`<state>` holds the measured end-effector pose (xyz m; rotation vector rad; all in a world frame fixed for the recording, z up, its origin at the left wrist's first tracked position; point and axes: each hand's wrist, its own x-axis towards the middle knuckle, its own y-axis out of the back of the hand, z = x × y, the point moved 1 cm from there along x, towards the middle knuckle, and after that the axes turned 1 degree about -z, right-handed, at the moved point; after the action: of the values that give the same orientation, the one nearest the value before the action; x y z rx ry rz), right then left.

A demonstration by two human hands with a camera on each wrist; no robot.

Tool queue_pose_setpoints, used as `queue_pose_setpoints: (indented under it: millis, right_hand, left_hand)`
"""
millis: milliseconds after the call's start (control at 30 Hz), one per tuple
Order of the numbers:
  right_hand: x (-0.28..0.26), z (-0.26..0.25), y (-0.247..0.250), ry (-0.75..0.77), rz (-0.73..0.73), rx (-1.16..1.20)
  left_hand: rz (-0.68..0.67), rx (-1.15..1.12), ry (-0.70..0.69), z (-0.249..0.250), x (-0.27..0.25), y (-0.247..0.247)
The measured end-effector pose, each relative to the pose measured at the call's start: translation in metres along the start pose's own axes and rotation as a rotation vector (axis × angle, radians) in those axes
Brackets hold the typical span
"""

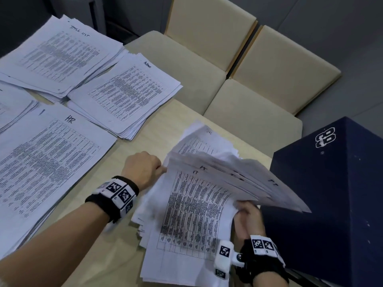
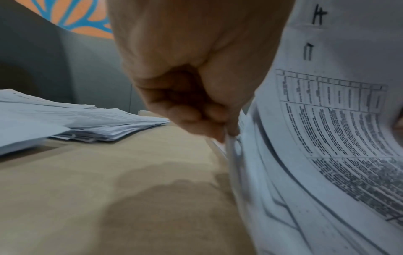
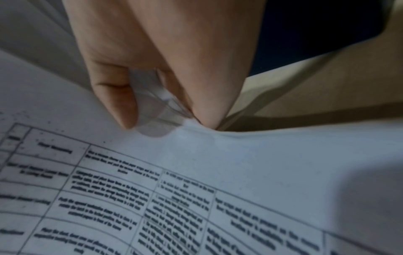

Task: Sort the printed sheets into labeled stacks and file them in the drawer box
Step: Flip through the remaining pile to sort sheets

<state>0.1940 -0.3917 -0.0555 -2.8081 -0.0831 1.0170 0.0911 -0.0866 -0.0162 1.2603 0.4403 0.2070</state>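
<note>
A loose pile of printed sheets (image 1: 192,214) marked "IT" lies on the table's near right part. My left hand (image 1: 159,168) grips the pile's left edge with curled fingers (image 2: 218,127). My right hand (image 1: 246,212) pinches the corner of several upper sheets (image 1: 238,179) between thumb and fingers (image 3: 163,110), so they fan up toward the right above the lower sheets. The dark blue drawer box (image 1: 331,193) stands shut just right of the pile.
Three labelled stacks lie on the wooden table (image 1: 128,146): "HR" (image 1: 47,158) at the left, "Admin" (image 1: 128,94) behind it, "Task list" (image 1: 60,56) at the far left. More sheets show at the left edge. Beige chairs (image 1: 259,69) stand beyond the table.
</note>
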Motion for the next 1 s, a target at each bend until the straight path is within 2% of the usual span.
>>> queue_pose_setpoints:
  millis: [100,133,167,233,300,367,467,600,700,767,833,933,1000]
  right_hand:
    - [0.005,0.004,0.007,0.056,0.02,-0.059]
    - [0.007,0.006,0.01,0.062,0.007,-0.104]
    - [0.008,0.005,0.008,-0.001,-0.01,-0.131]
    - [-0.001,-0.001,-0.001,-0.044,-0.067,-0.175]
    - [-0.004,-0.002,-0.005,0.021,-0.151,-0.106]
    - [-0.001,0.0,-0.004,0.036,-0.176,-0.065]
    - [0.006,0.0,0.004,0.013,-0.111,-0.223]
    - [-0.015,-0.007,-0.01,0.09,-0.018,-0.132]
    - [-0.025,-0.016,-0.017,0.152,-0.04,-0.113]
    - [-0.034,-0.024,-0.023,0.134,-0.112,-0.108]
    - [-0.044,-0.029,-0.033,0.135,-0.129,-0.252]
    - [-0.054,-0.042,-0.046,0.264,-0.048,-0.464]
    - [-0.069,-0.055,-0.059,0.399,-0.028,-0.491]
  left_hand:
    - [0.008,-0.102,-0.156,-0.002,-0.006,0.002]
    - [0.0,-0.207,-0.199,-0.003,-0.008,-0.001]
    - [-0.005,-0.35,-0.217,-0.005,-0.008,-0.006]
    - [-0.035,-0.634,-0.173,-0.008,-0.009,-0.011]
    - [-0.129,-0.802,-0.089,-0.01,-0.012,-0.012]
    - [-0.19,-0.871,-0.057,-0.009,-0.015,-0.012]
    - [-0.21,-0.958,-0.05,-0.005,-0.017,-0.007]
    - [-0.331,-1.03,-0.05,0.004,-0.021,-0.005]
    - [-0.365,-1.108,-0.07,0.009,-0.025,-0.01]
    - [-0.318,-1.214,-0.072,0.016,-0.025,-0.007]
    - [-0.215,-1.219,-0.056,0.027,-0.026,-0.003]
    - [-0.077,-1.236,0.048,0.035,-0.029,0.002]
    - [0.011,-1.26,0.039,0.037,-0.036,0.017]
